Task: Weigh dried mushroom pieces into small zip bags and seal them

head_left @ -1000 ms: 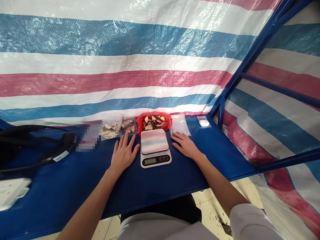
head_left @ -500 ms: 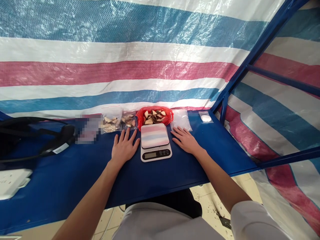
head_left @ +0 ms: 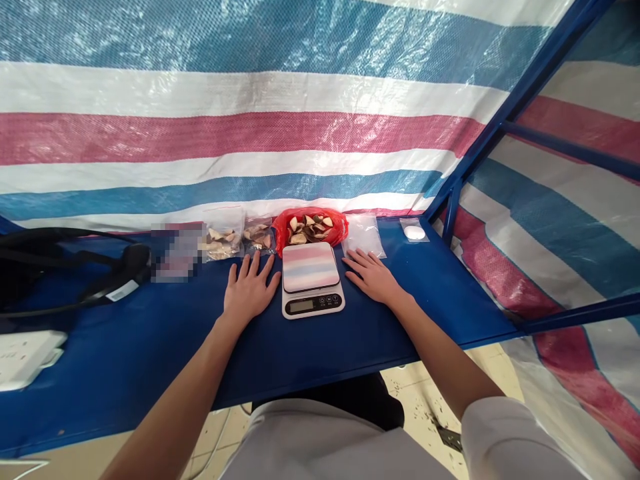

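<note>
From where I stand, the far left of the desk (head_left: 300,353) carries a white power strip (head_left: 27,359) and, behind it, a bulky black strap-like item (head_left: 120,273), both well clear of the hands. Next comes a blurred patch I can't read, then a clear bag of pale pieces (head_left: 221,243) and a smaller bag of brown pieces (head_left: 258,235); both look light and slippery, best pinched by a top corner so the contents aren't crushed. The left hand (head_left: 250,287) lies palm down just in front of that smaller bag, fingers spread, gripping nothing. In the middle, between the hands, sits the kitchen scale (head_left: 313,280): stiff, probably fairly light, smooth on top, so I'd lift it by both sides of its base rather than the plate. It blocks the near side of the red bag (head_left: 341,227), which looks soft and floppy, its dry slices (head_left: 313,229) likely brittle. The right hand (head_left: 373,275) rests flat too, fingers fanned and holding nothing, at the near edge of a thin clear bag (head_left: 364,233) that would slide easily. Farther right is a small packet with a white disc (head_left: 415,232), then the blue frame (head_left: 453,207).
</note>
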`<state>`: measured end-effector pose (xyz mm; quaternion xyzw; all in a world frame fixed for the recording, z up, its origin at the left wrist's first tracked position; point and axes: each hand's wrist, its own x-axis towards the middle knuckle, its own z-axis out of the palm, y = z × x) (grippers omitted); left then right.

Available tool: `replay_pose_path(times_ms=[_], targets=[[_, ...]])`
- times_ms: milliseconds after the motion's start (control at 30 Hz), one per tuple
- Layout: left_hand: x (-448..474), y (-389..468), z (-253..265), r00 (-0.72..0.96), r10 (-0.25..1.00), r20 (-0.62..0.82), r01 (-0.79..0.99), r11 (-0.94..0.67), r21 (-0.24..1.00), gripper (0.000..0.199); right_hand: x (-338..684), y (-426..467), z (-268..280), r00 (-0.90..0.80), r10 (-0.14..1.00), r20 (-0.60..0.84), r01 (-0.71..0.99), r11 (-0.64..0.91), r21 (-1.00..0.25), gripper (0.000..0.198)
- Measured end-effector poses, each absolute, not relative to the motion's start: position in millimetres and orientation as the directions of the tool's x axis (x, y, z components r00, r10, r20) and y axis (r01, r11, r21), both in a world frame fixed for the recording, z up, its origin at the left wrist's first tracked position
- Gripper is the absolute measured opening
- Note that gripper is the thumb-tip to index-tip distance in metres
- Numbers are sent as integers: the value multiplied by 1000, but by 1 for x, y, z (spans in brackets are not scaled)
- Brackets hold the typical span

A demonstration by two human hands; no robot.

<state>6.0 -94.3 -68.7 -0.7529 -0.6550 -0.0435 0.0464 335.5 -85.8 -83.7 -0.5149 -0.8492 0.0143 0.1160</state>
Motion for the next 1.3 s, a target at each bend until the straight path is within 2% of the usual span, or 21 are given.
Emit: replay_pose_path(times_ms=[433,667,800,1000,1200,1300], targets=[[5,-93,-73,137,971,196,987,-150,51,60,335,-86,-85,-438,867,238,862,481,-163,48],[6,-98,-63,78,940,332,979,-135,153,52,335,-88,-77,-440,844,305,845,504,-176,43],[5,-98,-47,81,897,434,960,-188,209,48,330,-88,-74,-425,833,353,833,513,-208,41],[-15,-75,-12,169,830,531,940,-298,167,45,320,-77,-77,-408,834,373,834,506,-220,38],[-47,-41,-11,186,845,502,960,-265,90,52,318,-68,-87,-407,845,347,841,495,-220,38],[-56,-33,-19,175,882,438,974,-220,55,58,317,-67,-90,-409,849,335,838,494,-231,39]])
